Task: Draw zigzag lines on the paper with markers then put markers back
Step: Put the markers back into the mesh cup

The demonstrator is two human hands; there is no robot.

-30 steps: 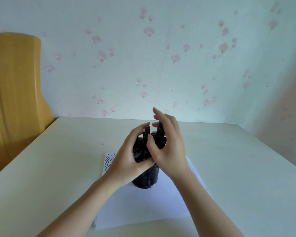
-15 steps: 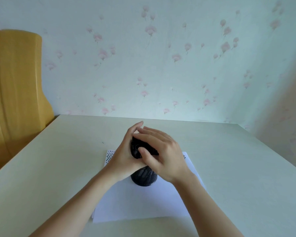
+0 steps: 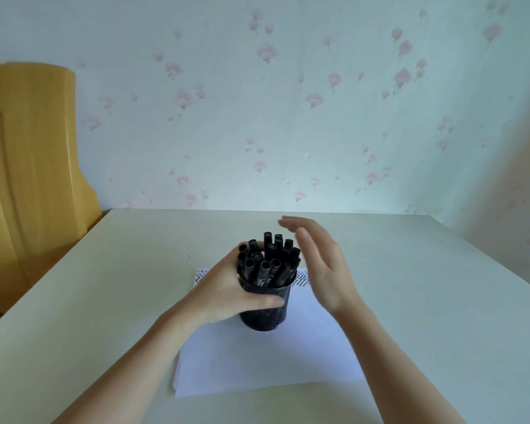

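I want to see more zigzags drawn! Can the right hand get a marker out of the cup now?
Probably yes. The right hand is open beside the markers, whose tops stand uncovered above the mesh cup; the left hand grips only the cup's side.

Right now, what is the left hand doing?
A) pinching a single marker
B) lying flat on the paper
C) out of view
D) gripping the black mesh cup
D: the left hand has its fingers wrapped round the black mesh cup full of markers, while the right hand hovers open beside it.
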